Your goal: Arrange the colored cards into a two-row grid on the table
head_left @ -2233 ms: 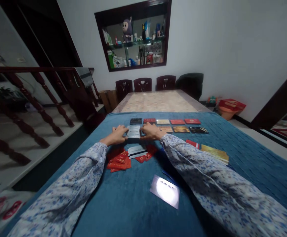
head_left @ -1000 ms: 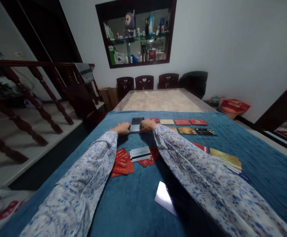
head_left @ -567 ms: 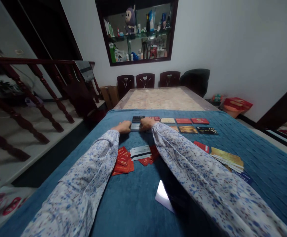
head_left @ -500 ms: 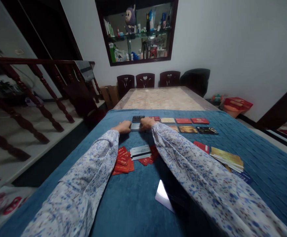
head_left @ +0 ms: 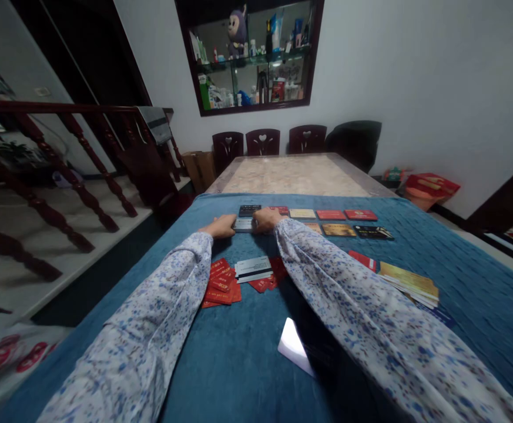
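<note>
A pale grey card stack [head_left: 243, 224] lies in the front row on the blue cloth, between my two hands. My left hand [head_left: 220, 227] presses its closed fingers to the left edge. From the right, my right hand [head_left: 267, 219] holds the opposite edge, fingers bent and partly hidden. Directly behind is a black card stack [head_left: 250, 210]; a red one [head_left: 279, 210] is partly covered by my right hand. Further right are a cream stack [head_left: 302, 213], red stacks [head_left: 331, 215], a gold stack [head_left: 338, 230] and a black patterned stack [head_left: 373, 232].
Nearer me lie fanned red cards [head_left: 221, 283], a white striped pile [head_left: 254, 268] and a gold pile [head_left: 408, 281]. A shiny dark flat object [head_left: 295, 343] rests in front. Chairs [head_left: 262, 142] stand beyond the table [head_left: 289, 173]; a wooden railing [head_left: 75, 108] runs along the left.
The view has shifted slightly, moving the scene a little to the right. Both hands stay at the pale grey card stack, which shows no clear movement on the cloth.
</note>
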A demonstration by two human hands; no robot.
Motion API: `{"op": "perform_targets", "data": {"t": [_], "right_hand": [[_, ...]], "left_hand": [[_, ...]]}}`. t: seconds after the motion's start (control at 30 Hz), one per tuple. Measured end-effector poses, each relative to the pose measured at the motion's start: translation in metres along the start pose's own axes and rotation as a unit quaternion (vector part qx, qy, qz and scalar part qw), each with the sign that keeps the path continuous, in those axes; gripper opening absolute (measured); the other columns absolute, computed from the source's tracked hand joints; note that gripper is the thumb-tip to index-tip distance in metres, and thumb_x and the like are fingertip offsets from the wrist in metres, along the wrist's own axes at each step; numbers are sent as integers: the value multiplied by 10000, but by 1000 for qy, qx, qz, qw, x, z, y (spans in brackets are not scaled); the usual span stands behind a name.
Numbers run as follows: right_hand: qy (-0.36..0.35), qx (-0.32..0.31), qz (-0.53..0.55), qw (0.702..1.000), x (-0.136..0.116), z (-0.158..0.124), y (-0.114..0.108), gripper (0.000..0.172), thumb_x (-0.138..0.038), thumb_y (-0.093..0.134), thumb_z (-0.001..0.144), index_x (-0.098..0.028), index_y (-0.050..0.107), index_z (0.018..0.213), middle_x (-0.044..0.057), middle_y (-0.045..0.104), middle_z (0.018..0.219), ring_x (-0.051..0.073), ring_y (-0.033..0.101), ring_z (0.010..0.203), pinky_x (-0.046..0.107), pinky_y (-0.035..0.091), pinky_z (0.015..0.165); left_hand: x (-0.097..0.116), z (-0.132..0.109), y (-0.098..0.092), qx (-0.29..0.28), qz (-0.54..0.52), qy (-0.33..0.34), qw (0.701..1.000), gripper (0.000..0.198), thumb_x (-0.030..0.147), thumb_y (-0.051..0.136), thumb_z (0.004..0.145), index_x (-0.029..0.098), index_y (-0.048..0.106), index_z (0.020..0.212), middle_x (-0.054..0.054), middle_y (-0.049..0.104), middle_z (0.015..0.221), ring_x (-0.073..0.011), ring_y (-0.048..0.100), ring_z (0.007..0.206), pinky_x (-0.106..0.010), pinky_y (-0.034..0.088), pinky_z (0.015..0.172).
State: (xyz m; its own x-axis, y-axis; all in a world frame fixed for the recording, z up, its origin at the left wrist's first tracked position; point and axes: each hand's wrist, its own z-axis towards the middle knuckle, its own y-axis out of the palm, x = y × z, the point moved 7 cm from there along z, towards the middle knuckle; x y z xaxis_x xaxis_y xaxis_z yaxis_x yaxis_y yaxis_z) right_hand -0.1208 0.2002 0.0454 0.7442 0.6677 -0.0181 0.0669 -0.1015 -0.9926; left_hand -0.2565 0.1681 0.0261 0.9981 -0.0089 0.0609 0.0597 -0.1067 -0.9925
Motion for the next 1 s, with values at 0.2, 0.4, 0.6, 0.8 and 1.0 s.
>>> {"op": "perform_targets", "data": {"t": [0.2,0.4,0.6,0.8,1.0], "right_hand": [[-13,22,-19,999,-1,-4,-3,484,-338,713,805,-181,695,1263,200,664,1335,388,560,1275,568,443,1052],[-20,56,-33,998,-2,-20,-13,450,-343,646,868,-196,673,1292,192,644,1362,397,506,1301,596,410,1050],[-40,86,-32,995,-7,-39,-17,446,-307,617,890,-185,646,1318,187,615,1387,384,479,1284,584,406,1025],[-56,97,-32,993,-11,-48,-11,443,-314,602,898,-216,647,1327,163,609,1395,366,456,1278,554,403,1005],[-76,97,-26,992,-22,-60,-6,439,-324,628,883,-235,662,1312,158,630,1354,361,443,1271,532,393,993]], "left_hand": [[-5,-3,2,6,6,-9,1000,407,153,611,803,200,584,1206,-142,676,1278,-336,592,1261,-552,431,1106],[-4,-17,0,20,14,-7,1000,417,135,595,801,201,591,1213,-136,669,1283,-348,583,1262,-579,424,1088],[-2,-36,1,28,17,-1,999,461,120,585,796,186,598,1251,-138,675,1267,-358,583,1253,-557,425,1063],[1,-58,2,33,15,-15,999,502,157,578,826,207,578,1325,-140,649,1326,-342,549,1286,-513,399,1074],[5,-83,5,27,15,-14,999,487,191,568,854,209,577,1341,-137,639,1336,-318,551,1286,-459,381,1075]]}}
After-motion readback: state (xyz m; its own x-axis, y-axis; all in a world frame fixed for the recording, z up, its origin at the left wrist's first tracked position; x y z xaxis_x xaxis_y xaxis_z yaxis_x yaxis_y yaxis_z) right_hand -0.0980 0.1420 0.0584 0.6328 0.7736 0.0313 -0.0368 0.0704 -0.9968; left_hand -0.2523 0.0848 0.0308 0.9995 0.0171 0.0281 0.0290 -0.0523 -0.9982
